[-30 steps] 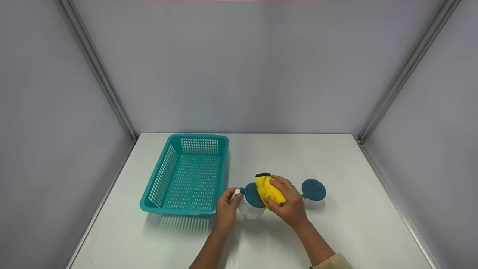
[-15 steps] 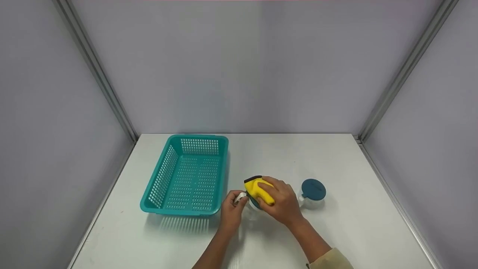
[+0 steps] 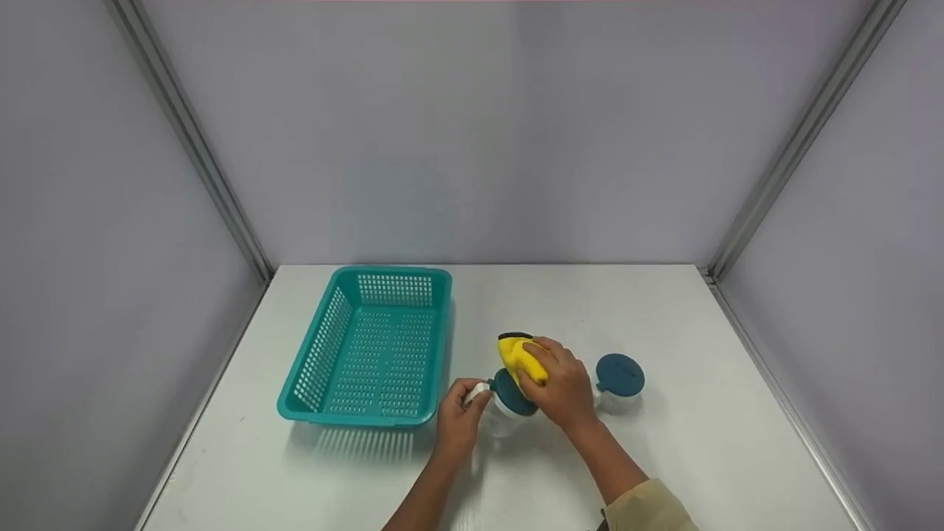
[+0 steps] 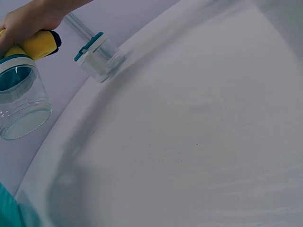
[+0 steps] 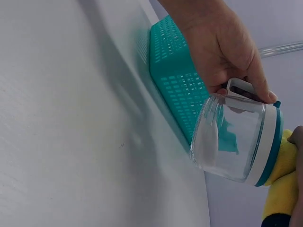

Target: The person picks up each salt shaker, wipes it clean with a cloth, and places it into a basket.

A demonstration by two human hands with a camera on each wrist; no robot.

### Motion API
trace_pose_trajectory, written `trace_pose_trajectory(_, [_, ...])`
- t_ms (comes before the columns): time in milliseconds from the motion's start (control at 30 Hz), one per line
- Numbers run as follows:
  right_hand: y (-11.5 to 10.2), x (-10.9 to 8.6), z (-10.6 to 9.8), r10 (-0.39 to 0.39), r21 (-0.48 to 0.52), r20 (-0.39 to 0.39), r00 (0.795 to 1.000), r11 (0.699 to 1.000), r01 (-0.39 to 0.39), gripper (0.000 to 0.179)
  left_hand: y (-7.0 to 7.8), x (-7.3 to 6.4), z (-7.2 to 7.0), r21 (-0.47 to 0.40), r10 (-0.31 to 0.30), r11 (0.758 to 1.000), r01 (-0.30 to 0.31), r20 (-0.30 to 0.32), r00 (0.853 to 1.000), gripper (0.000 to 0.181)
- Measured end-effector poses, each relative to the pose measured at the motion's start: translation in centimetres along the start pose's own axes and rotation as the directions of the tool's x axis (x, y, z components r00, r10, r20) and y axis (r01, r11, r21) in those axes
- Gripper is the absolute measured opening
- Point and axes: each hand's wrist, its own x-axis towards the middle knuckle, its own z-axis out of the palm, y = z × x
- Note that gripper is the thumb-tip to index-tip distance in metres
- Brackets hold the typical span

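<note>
My left hand point(image 3: 457, 419) grips the white handle point(image 5: 242, 90) of a clear glass jar point(image 5: 227, 137), which has a white collar and a teal lid point(image 3: 514, 392). The jar is held up off the table, as both wrist views show. In my right hand point(image 3: 562, 385) is a bunched yellow cloth point(image 3: 522, 360) with a dark edge, pressed against the lid's top. A second lidded jar point(image 3: 619, 377) of the same kind stands on the table just right of my right hand; in the left wrist view this other jar point(image 4: 100, 56) is farther back.
A teal plastic basket point(image 3: 435, 346) with perforated walls sits left of my hands on the white table point(image 3: 354, 487). Grey panels point(image 3: 487, 133) enclose the table at the back and both sides.
My right hand with the cloth moves left over the lid, then back up and right, uncovering part of it. My left hand and the held jar shift slightly right.
</note>
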Motion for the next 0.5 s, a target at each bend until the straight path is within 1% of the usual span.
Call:
trace_pose_trajectory(67, [0.4,-0.1,0.2,0.08,0.031,0.009,0.997,0.996,-0.08,0.04,-0.1,0.0,0.0,0.002,-0.004,1.0,0.004,-0.007,1.0,0.016])
trace_pose_trajectory(133, [0.7,-0.2,0.4,0.173,0.085,0.025,0.985,0.981,-0.174,0.039,-0.3,0.0,-0.1,0.007,-0.012,1.0,0.012,-0.018,1.0,0.015])
trace_pose_trajectory(200, [1.0,-0.4,0.5,0.268,0.141,0.046,0.962,0.952,-0.272,0.04,-0.2,0.0,-0.2,0.016,-0.029,0.999,0.03,-0.033,0.999,0.016])
trace_pose_trajectory(233, [1.1,-0.5,0.6,0.315,0.173,0.059,0.947,0.931,-0.321,0.041,-0.6,0.1,-0.3,0.024,-0.037,0.999,0.038,-0.043,0.998,0.017])
trace_pose_trajectory(267, [1.2,-0.6,0.7,0.366,0.209,0.076,0.928,0.904,-0.373,0.043,-0.9,0.2,-0.3,0.032,-0.047,0.998,0.049,-0.054,0.997,0.018])
trace_pose_trajectory(333, [1.3,-0.9,0.9,0.467,0.287,0.115,0.877,0.83,-0.479,0.048,-1.6,0.5,-0.5,0.044,-0.06,0.997,0.063,-0.073,0.996,0.021])
trace_pose_trajectory(367, [1.4,-1.1,0.9,0.513,0.326,0.138,0.847,0.784,-0.527,0.051,-1.9,0.6,-0.5,0.049,-0.067,0.996,0.071,-0.08,0.995,0.023])
trace_pose_trajectory(433, [1.4,-1.3,1.0,0.591,0.409,0.185,0.785,0.68,-0.608,0.055,-2.6,0.9,-0.6,0.039,-0.065,0.997,0.068,-0.087,0.994,0.027])
trace_pose_trajectory(500, [1.3,-1.4,1.1,0.649,0.475,0.229,0.726,0.576,-0.665,0.058,-2.6,1.1,-0.5,0.015,-0.062,0.998,0.064,-0.097,0.993,0.027])
